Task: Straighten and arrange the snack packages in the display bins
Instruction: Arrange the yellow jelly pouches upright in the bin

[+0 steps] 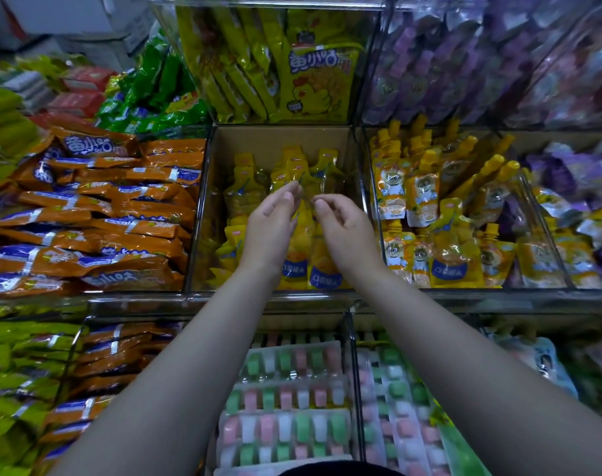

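Note:
A clear-walled bin [279,140] with a cardboard lining holds several yellow jelly pouches [244,190], some upright, some leaning. Both my hands reach into it from the front. My left hand [270,228] and my right hand [344,228] meet fingertip to fingertip over the bin's middle. Each pinches the clear top edge of one yellow pouch [304,235] that stands between them. The lower part of this pouch is partly hidden behind my wrists.
Orange snack packs [96,214] fill the left bin. Yellow spout pouches [426,201] fill the right bin, with purple packs [567,173] beyond them. Above stands a bin of yellow chicken-print bags [313,80]. Below, near me, lie pink, green and white candy trays [285,407].

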Demonstrator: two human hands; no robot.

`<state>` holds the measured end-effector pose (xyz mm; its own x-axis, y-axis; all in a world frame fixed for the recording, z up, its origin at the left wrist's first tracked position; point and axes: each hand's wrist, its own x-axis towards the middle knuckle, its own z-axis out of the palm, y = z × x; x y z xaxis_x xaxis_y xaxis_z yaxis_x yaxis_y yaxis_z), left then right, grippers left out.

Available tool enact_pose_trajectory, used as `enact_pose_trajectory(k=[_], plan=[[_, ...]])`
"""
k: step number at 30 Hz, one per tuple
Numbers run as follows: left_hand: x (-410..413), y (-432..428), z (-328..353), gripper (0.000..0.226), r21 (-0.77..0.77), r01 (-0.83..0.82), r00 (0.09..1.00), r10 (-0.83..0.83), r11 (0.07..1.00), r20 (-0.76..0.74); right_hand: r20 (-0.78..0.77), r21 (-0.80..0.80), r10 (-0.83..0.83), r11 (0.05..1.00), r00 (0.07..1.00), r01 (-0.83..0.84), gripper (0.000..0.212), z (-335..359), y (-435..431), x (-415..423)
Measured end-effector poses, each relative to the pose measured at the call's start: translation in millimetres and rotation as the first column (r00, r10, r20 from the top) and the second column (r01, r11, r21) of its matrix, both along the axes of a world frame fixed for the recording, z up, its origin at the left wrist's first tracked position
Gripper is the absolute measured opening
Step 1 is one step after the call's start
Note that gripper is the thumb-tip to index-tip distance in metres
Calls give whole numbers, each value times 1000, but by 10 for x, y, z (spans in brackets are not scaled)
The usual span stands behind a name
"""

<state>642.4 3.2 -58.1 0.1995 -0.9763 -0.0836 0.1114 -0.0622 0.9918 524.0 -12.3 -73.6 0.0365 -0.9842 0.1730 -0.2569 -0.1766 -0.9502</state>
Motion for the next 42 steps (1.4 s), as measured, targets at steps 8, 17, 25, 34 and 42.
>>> enact_pose_trajectory(k=[8, 17, 25, 34, 42], plan=[[121, 168, 17, 35, -10, -52, 998, 51, 999, -40, -193, 87, 153, 987, 969, -138, 14, -28, 91, 64], [307, 200, 16, 34, 23, -106, 994, 107, 994, -39, -722, 403, 500, 865, 478, -298, 9, -99, -76, 592], [427, 103, 61, 27, -30, -180, 982, 178, 983, -56, -582, 220, 287, 956, 761, -192, 9, -109, -188, 546], [266, -38, 180, 30, -201, -375, 912, 399, 905, 93, -397, 139, 101, 989, 912, -49, 22, -1, -208, 338], [329, -177, -111, 47, 83, -173, 946, 142, 981, 290, -251, 116, 12, 993, 968, 18, 19, -84, -240, 271]])
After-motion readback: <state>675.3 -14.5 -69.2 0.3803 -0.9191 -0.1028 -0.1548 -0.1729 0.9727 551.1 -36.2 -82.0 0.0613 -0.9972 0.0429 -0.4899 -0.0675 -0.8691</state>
